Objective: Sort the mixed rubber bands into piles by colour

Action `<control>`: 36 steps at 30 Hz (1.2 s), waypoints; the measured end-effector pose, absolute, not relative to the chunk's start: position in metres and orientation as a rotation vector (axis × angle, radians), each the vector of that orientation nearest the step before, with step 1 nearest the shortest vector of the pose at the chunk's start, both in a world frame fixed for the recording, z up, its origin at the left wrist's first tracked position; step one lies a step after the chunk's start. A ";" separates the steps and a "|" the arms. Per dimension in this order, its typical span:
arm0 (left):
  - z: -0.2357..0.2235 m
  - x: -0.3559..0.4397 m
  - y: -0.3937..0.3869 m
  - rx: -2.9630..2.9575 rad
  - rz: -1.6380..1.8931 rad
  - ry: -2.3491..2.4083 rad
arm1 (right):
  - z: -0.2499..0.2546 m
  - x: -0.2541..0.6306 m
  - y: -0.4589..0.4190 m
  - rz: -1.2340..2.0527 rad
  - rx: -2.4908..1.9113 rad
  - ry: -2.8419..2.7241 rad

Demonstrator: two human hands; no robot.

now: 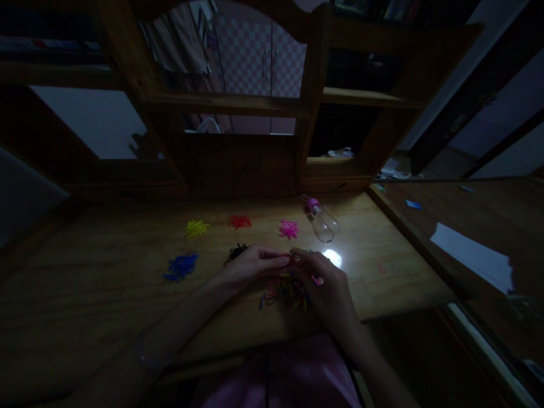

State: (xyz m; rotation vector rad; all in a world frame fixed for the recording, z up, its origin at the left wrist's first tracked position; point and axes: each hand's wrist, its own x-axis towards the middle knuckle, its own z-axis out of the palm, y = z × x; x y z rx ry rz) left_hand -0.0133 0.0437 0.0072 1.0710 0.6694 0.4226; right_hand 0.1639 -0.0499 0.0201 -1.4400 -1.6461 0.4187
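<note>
My left hand (250, 265) is closed in a pinch, fingertips meeting those of my right hand (325, 277). A small red elastic band (292, 259) shows between the fingertips, with a dark loop beside it. Close to my right fingers there is a pink band (317, 280). Below both hands lies a mixed pile of coloured bands (283, 292). Black bands (236, 251) are partly hidden behind my left hand. Sorted heaps lie farther out: blue bands (181, 266), yellow bands (196, 228), red bands (240, 221) and pink bands (288, 229).
A clear bottle with a pink cap (313, 203) lies on the wooden desk (106, 249). A bright light spot (332, 258) falls right of my hands. Wooden shelves (229, 105) rise behind. White paper (471, 256) rests on the surface at the right.
</note>
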 end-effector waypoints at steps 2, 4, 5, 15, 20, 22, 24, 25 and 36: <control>0.009 -0.014 0.043 1.111 0.407 0.648 | 0.021 0.165 -0.049 0.400 -1.435 -1.717; 0.012 -0.014 0.042 1.150 0.394 0.662 | 0.022 0.167 -0.048 0.405 -1.417 -1.785; 0.013 -0.014 0.042 1.171 0.384 0.680 | 0.022 0.168 -0.048 0.413 -1.409 -1.818; 0.018 -0.019 0.044 1.289 0.303 0.766 | 0.022 0.166 -0.048 0.433 -1.346 -1.771; 0.015 -0.018 0.043 1.181 0.320 0.717 | 0.027 0.165 -0.049 0.514 -1.409 -1.668; 0.014 -0.016 0.042 1.083 0.338 0.688 | 0.028 0.167 -0.047 0.592 -1.436 -1.594; 0.013 -0.015 0.041 0.984 0.365 0.677 | 0.029 0.169 -0.044 0.724 -1.439 -1.483; 0.013 -0.014 0.041 0.943 0.384 0.677 | 0.029 0.170 -0.042 0.803 -1.431 -1.420; 0.006 -0.017 0.050 0.816 0.560 0.655 | 0.036 0.195 0.004 1.011 -1.329 -1.322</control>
